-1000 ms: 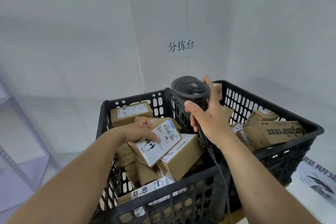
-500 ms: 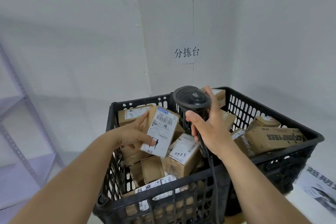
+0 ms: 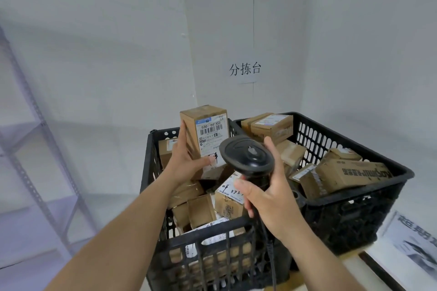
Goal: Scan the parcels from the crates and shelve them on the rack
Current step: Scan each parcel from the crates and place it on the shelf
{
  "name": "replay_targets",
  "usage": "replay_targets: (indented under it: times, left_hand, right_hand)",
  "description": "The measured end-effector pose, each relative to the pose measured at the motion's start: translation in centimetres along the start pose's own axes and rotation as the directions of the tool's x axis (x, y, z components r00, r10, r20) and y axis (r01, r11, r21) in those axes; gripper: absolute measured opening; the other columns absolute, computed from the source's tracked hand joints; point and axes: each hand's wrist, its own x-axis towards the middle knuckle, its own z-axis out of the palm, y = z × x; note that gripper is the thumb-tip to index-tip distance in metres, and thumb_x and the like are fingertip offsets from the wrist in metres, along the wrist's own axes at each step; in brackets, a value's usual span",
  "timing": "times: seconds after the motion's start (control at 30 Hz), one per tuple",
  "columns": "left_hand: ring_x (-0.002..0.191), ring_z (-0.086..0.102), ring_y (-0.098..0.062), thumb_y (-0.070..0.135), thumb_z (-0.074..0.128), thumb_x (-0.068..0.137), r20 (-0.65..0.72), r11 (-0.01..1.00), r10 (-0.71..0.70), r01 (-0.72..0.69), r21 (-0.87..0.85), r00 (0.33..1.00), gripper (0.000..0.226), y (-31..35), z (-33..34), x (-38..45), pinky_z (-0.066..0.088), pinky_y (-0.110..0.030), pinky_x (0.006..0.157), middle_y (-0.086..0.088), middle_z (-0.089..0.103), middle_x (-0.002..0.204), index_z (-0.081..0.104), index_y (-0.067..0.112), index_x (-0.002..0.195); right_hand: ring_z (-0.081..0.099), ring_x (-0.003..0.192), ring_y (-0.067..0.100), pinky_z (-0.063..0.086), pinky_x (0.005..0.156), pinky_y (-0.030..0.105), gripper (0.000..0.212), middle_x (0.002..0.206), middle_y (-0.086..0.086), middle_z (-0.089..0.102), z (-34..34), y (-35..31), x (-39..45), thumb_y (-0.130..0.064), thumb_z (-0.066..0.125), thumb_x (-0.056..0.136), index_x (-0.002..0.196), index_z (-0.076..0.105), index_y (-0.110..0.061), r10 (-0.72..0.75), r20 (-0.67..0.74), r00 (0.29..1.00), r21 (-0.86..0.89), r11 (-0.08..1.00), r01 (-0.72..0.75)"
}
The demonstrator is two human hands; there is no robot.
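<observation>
Where the frame begins at far left, a grey metal rack [image 3: 28, 149] of slotted angle posts stands against the white wall, its shelf boards pale and out of focus. Left hand [image 3: 186, 160] comes next: fingers wrapped behind a small cardboard parcel [image 3: 205, 134], thumb pressed across the lower part of its white label. Parcel held upright above the near crate [image 3: 151, 172], long axis vertical, top end pointing at the ceiling, labelled face turned toward the camera and slightly right; barcode runs across the upper part of the label. Near crate is black, slotted, filled with brown boxes lying at mixed angles. Just right of the parcel, the black handheld scanner [image 3: 247, 157], its round head toward the camera and overlapping the parcel's lower right corner in view; whether they touch cannot be told. Right hand [image 3: 269, 194] grips the scanner's handle, fingers curled round it, index finger raised along the head's right side; a black cable drops from the handle. Paper sign [image 3: 244, 69] on the wall behind. Second black crate [image 3: 354, 198] at right, also holding boxes. Printed sheet [image 3: 411, 243] at far right.
</observation>
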Motion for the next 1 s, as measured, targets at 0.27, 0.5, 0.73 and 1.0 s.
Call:
replay_targets:
  times: [0.27, 0.5, 0.73, 1.0]
  left_hand:
    - [0.105, 0.051, 0.015, 0.000, 0.078, 0.076, 0.055, 1.000, 0.013, -0.014, 0.010, 0.998, 0.121, 0.6, -0.3, 0.1, 0.042, -0.034, 0.105, 0.026, 0.051, 0.123, -0.008, 0.036, 0.152]
    - [0.130, 0.044, -0.018, 0.003, 0.079, 0.074, 0.067, 1.000, -0.003, 0.001, 0.023, 0.998, 0.120, 0.9, -1.1, 0.0, 0.037, -0.055, 0.109, 0.005, 0.046, 0.140, -0.005, 0.043, 0.150]
    - [0.113, 0.050, 0.005, 0.002, 0.078, 0.075, 0.124, 1.000, -0.022, 0.025, -0.020, 0.992, 0.122, 0.9, -1.8, -0.3, 0.036, -0.047, 0.111, 0.018, 0.052, 0.130, -0.010, 0.036, 0.152]
    - [0.123, 0.048, -0.011, 0.015, 0.078, 0.079, 0.185, 0.994, -0.074, 0.088, -0.069, 0.980, 0.113, 1.8, -2.1, -1.0, 0.037, -0.034, 0.106, 0.006, 0.055, 0.135, -0.004, 0.041, 0.152]
  right_hand:
    - [0.054, 0.054, 0.018, 0.051, 0.052, 0.030, 0.091, 0.119, 0.013, 0.057, 1.4, -1.1, -1.1, -0.015, 0.071, 0.088, 0.127, 0.012, -0.072, -0.015, -0.071, 0.997, -0.021, 1.000, 0.013]
    - [0.054, 0.052, 0.016, 0.051, 0.051, 0.028, 0.089, 0.112, 0.012, 0.057, 2.6, -1.7, -1.5, -0.015, 0.070, 0.088, 0.128, 0.012, -0.071, -0.019, -0.100, 0.995, -0.074, 0.997, 0.011]
    - [0.055, 0.051, 0.015, 0.052, 0.052, 0.027, 0.093, 0.115, 0.013, 0.055, 3.4, -2.2, -1.5, -0.013, 0.069, 0.089, 0.151, 0.010, -0.049, -0.033, -0.140, 0.990, -0.131, 0.991, 0.015]
    - [0.055, 0.108, 0.022, 0.044, 0.101, 0.064, 0.105, 0.136, -0.002, 0.057, 4.0, -2.7, -2.1, -0.048, 0.080, 0.057, 0.127, 0.010, -0.082, -0.113, -0.316, 0.942, -0.180, 0.982, 0.058]
